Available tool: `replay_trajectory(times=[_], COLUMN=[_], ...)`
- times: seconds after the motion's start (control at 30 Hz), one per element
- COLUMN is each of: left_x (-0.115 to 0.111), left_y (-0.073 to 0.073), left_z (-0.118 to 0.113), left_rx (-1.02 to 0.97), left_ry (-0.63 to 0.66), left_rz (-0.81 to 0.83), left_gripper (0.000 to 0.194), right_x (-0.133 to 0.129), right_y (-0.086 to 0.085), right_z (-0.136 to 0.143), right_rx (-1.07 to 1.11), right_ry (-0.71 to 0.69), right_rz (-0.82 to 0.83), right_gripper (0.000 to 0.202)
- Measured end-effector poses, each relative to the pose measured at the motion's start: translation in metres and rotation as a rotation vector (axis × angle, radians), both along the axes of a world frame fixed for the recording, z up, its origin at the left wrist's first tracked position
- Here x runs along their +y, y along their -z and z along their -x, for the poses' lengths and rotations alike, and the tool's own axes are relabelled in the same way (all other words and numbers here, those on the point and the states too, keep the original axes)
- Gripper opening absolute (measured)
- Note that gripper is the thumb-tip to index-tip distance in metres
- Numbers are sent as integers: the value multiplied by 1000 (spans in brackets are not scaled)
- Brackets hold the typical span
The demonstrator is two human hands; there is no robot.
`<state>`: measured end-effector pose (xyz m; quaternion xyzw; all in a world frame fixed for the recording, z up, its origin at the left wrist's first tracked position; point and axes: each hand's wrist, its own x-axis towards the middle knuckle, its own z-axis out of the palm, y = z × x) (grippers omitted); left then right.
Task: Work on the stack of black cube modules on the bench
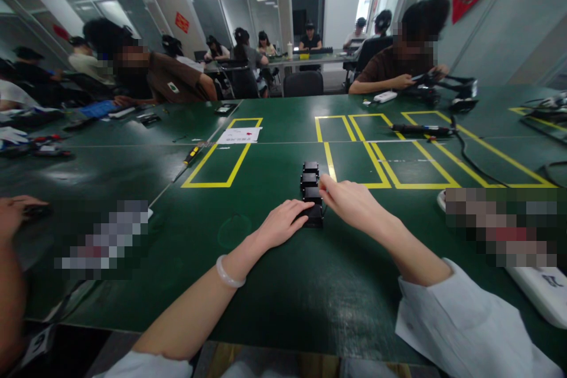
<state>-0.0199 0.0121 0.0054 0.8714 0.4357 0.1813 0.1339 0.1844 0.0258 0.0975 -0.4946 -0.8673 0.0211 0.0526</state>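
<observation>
Several small black block-shaped parts stand in a line running away from me on the green table. My left hand reaches in from the left, fingers stretched out and fingertips resting on the nearest black block. The thumb lies apart from the fingers, by that block's left side. On the right of the line, my right hand is closed, its thumb and fingers pressed together beside the middle blocks. Whatever those fingers hold, if anything, is hidden.
Yellow tape rectangles mark the table, with a paper sheet on one. A yellow-black screwdriver-like tool lies left; a black corded tool lies right. White power strips flank me. Other people sit around; another person's hand is at far left.
</observation>
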Motion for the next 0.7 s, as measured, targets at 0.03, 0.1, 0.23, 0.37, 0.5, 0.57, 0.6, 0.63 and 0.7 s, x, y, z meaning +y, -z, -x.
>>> replay_trajectory(times=[0.03,0.1,0.23,0.37,0.5,0.57,0.6,0.63,0.7], left_x=[0,0,0,-1,-1,-1,-1,-1,0], left_y=[0,0,-2,-3,-3,-2,-2,-1,0], left_z=[0,0,-1,-1,0,0,0,0,0], left_rx=[1,5,12,16,15,10,7,4,3], left_ry=[-1,-3,1,-7,-9,-7,-8,-10,-10], left_rz=[0,-4,-8,-1,4,3,2,-1,-2], left_gripper=[37,37,37,37,37,37,37,37,37], right_x=[0,-1,-2,-1,0,0,-1,-1,-1], right_y=[0,0,0,-1,-2,-2,-1,-1,0], right_z=[0,-1,-1,0,0,-1,-1,-2,-2], right_rx=[3,16,39,17,-5,16,25,31,33], right_ry=[-4,-16,-23,-12,-12,-28,-32,-32,-22], right_rz=[4,4,-18,-13,-1,3,3,1,-5], right_gripper=[24,22,21,22,19,19,19,19,20])
